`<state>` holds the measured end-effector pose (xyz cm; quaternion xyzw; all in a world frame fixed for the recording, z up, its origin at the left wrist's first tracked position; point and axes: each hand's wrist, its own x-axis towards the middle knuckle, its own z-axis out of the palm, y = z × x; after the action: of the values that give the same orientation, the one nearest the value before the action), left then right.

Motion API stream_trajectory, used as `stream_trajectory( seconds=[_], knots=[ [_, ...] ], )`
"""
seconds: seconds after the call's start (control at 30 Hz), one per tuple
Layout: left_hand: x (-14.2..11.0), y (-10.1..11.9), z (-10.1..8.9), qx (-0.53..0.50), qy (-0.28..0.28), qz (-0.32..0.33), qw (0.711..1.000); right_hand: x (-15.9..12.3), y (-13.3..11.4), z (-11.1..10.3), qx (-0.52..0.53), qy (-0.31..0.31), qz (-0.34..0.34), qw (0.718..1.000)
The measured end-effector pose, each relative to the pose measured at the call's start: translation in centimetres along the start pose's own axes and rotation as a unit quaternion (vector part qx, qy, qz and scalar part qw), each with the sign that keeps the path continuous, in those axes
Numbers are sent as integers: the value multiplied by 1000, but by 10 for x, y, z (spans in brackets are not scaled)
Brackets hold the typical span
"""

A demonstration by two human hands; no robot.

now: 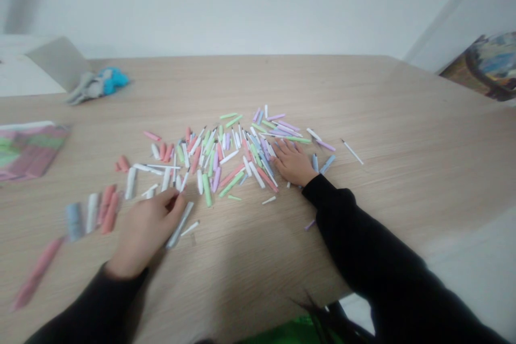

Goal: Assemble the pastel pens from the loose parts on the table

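Observation:
A wide pile of pen parts (207, 188) in white, green, red, lilac and blue lies spread over the wooden table. In front of its left end, my left hand (151, 226) is closed, thumb and forefinger pinching a slim white pen piece (184, 179). A grey-white barrel (179, 226) lies close by my left thumb, with a small white piece (190, 228) beside it. My right hand (293, 164) rests palm down at the pile's right side, fingers stretched out over lilac and white pieces. What its palm covers is hidden.
Left of my left hand are red pieces (108, 209), a grey-blue piece (74, 221) and a blurred pink pen (38, 274). A striped pouch-like item (34, 150), a grey and blue cloth-like bundle (99, 85) and a white box (36, 67) stand farther left. A wall borders the table's back.

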<state>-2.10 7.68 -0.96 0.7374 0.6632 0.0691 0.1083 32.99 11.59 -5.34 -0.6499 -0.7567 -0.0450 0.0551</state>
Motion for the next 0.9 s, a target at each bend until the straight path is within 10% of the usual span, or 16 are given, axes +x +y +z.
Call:
stream_trajectory(
  seconds=[0.9],
  knots=[
    [-3, 5, -5, 32, -25, 14, 999, 3, 11, -19, 72, 54, 28, 996]
  ],
)
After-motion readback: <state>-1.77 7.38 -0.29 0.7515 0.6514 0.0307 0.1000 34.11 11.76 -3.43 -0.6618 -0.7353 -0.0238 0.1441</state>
